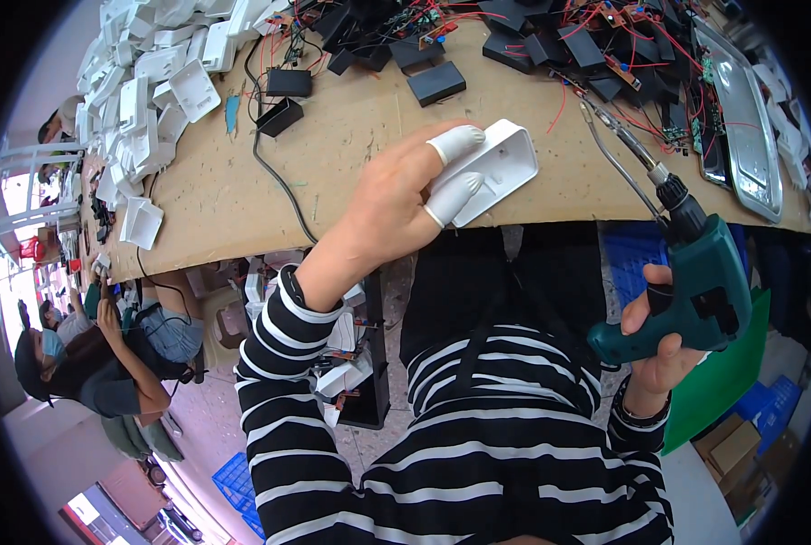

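Two hands at work, well apart. Left hand [396, 195] flat on a white plastic case [494, 170], fingers spread, two fingertips in white rubber caps [455, 143]. Case lying near the front edge of the brown table [351, 136], open side up. Right hand [664, 341] closed tight round the grip of a green power screwdriver [701, 286], held low on the right, off the table, tip pointing up and far. Heaps of white cases [142, 100] far left, black boxes with red wires [514, 36] along the far side, a silver tray [741, 118] far right. Another person [88, 363] sitting low on the left.
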`<action>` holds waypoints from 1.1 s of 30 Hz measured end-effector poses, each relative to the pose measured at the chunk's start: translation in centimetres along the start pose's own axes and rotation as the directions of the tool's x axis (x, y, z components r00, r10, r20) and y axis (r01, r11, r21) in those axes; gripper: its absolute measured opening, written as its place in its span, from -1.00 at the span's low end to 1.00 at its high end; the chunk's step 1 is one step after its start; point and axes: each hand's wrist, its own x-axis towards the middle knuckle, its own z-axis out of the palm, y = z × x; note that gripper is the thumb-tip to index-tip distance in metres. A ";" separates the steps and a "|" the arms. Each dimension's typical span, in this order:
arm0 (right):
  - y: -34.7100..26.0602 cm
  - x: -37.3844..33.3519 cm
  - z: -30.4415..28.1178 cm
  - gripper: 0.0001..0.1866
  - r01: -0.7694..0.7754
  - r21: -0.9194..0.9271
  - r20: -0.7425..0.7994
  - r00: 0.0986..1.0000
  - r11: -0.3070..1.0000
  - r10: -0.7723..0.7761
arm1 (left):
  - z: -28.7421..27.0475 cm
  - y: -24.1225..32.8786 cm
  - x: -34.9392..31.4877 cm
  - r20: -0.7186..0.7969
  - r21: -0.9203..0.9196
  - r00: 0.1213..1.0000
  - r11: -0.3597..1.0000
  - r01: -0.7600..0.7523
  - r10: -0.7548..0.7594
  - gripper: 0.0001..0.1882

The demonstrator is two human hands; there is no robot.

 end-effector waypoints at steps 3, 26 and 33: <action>0.1 0.1 -0.2 -0.22 0.003 -0.001 -0.005 1.000 1.000 -0.003 | -0.1 0.0 0.2 -0.005 -0.037 1.000 0.999 -0.017 0.017 -0.65; 0.7 0.6 -2.1 -0.25 0.042 -0.010 -0.006 0.999 0.999 -0.042 | -2.9 -6.1 10.3 -0.459 -0.300 0.871 0.953 0.036 -0.177 -0.81; 0.6 0.9 -1.4 -0.22 0.000 0.023 -0.094 0.996 1.000 0.002 | -12.3 -7.2 9.6 -0.854 -0.490 0.398 0.777 -0.394 -0.336 -0.89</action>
